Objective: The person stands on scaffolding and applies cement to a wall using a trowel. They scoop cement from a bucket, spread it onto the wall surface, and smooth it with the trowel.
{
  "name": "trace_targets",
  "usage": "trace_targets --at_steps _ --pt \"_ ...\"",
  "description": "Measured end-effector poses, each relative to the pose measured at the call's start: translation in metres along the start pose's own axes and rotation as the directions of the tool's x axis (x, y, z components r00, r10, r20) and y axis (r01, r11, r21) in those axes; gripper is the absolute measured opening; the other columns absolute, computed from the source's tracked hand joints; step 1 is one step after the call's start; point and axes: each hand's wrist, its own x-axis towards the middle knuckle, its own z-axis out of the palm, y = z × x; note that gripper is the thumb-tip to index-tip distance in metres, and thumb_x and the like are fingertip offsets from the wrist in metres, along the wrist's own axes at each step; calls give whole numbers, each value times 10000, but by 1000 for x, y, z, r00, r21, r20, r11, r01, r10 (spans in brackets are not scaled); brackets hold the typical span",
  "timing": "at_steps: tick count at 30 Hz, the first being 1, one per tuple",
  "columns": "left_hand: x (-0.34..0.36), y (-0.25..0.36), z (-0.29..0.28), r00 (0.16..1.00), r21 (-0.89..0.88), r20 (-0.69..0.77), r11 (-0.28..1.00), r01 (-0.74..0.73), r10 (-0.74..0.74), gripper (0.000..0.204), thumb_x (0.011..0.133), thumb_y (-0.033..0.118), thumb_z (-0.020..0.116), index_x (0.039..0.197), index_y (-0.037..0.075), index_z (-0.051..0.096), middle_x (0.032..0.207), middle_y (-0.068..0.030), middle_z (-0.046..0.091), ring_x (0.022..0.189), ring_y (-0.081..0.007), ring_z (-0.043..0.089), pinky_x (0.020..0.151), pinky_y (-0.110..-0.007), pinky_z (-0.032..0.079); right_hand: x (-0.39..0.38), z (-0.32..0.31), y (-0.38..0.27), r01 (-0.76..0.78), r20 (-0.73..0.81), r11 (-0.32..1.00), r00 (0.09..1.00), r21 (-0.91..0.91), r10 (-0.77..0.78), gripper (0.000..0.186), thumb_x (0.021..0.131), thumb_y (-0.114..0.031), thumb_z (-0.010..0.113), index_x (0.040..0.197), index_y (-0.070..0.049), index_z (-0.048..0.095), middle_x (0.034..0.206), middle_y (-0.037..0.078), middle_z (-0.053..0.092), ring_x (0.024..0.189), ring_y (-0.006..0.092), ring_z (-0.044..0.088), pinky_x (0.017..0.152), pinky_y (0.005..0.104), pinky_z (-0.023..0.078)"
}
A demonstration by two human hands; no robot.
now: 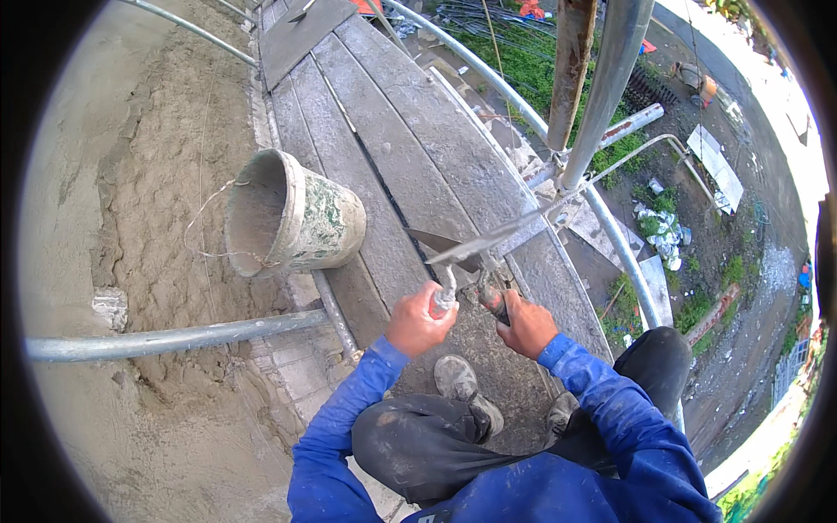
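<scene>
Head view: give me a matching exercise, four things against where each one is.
Things:
1. bucket
2. left hand
3. right hand
4. shoe

Places:
A. on the planks below the hands
B. gripping a dark-handled trowel
C. on its side by the plastered wall
D. gripping a pale-handled flat tool

Pairs: 1-C, 2-D, 3-B, 4-A

Grey scaffold planks (410,148) beside rough plastered wall (166,157), steel tubes (174,336), littered ground (697,261) far below in daylight
</scene>
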Motion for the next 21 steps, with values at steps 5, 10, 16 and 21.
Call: trace_targets --at_steps 5,10,16,21 --pt "-10 -21 -3 993 258 118 966 -29 -1 247 838 209 758 965 71 596 735 -170 677 698 -389 694 595 -456 534 2 -2 -11 21 30 1000 999 -12 -20 417 827 -213 702 1091 -26 439 945 248 670 872 438 677 749 540 532" --pt "8 16 -9 998 -48 -60 999 1 -3 254 840 200 762 971 54 600 714 -181 656 678 -343 699 598 -412 528 3 2 7 85 -31 995 996 -58 -87 406 830 -178 688 1112 -30 437 988 232 663 874 429 681 743 522 545" --pt "-5 -11 3 980 315 185 949 13 -75 258 832 181 764 986 45 608 723 -187 661 691 -340 696 607 -423 521 0 18 11 59 -1 974 998 -220 -61 357 834 -156 667 1097 -34 459 966 235 657 840 418 692 727 520 551" --pt "2 -3 -7 997 -130 -12 989 70 -72 267 817 164 792 930 34 588 708 -80 632 648 -161 606 613 -357 494 6 15 17 31 -40 999 999 -11 -32 373 828 -170 666 1115 -1 500 886 226 682 774 364 714 664 485 561"
